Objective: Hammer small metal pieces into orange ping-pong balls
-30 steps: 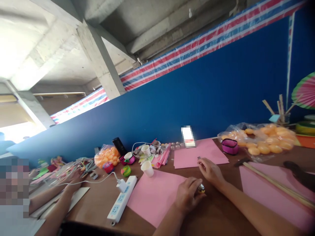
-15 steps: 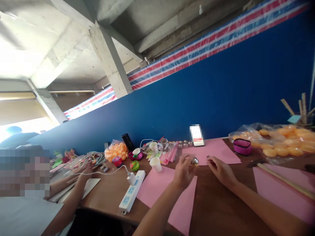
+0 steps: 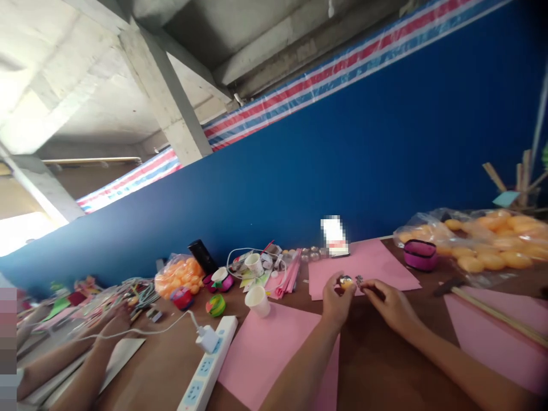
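Observation:
Between the thumb and fingers of my left hand (image 3: 337, 303) is a shiny metallic ball (image 3: 346, 281), silver on top with a yellowish lower side. My right hand (image 3: 391, 303) pinches a small dark grey piece (image 3: 359, 279) with an uneven outline, too small to name. The two hands are close together over the brown table (image 3: 368, 365), with a narrow gap between ball and piece. Behind them lies a pink sheet (image 3: 372, 260), and another pink sheet (image 3: 278, 348) extends under my left forearm. Several similar shiny balls (image 3: 310, 254) sit in a row at the back.
A white paper cup (image 3: 257, 301) and a power strip (image 3: 208, 365) stand to the left. A hammer (image 3: 492, 305) and a magenta pouch (image 3: 420, 255) lie right, near bagged orange balls (image 3: 496, 251). Another person's hand (image 3: 115, 325) works at far left.
My left hand has brought the ball rightward, and my right hand's small piece is now near it. The view has shifted, so the table items appear further left.

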A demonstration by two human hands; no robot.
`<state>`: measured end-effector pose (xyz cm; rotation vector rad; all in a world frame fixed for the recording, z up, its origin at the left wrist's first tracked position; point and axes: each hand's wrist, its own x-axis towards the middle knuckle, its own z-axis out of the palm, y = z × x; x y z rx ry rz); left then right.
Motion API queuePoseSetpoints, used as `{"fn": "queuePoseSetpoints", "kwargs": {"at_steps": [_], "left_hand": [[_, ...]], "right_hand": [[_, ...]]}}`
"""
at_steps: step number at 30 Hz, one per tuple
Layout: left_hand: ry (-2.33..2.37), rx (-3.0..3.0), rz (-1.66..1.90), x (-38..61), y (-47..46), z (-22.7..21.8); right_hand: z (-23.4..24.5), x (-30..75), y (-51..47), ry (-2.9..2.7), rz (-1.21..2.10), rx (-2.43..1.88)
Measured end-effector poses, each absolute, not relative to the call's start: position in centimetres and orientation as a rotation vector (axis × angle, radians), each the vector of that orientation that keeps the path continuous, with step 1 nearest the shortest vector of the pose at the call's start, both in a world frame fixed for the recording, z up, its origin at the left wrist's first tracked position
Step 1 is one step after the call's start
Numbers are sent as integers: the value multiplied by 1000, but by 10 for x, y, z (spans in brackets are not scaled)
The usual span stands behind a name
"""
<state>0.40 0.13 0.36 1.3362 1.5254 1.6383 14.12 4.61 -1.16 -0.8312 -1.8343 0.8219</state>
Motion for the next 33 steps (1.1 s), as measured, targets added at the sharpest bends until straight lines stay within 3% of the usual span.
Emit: {"fn": "queuePoseSetpoints", "kwargs": {"at_steps": [9,33], "left_hand": [[1502,1359,1583,7,-9,-5],[1459,1378,1586,12,-10,-4]], "right_hand": [[-2,141,42,-1665,1163,-808],[-2,141,36,-1795,1174,-829]]}}
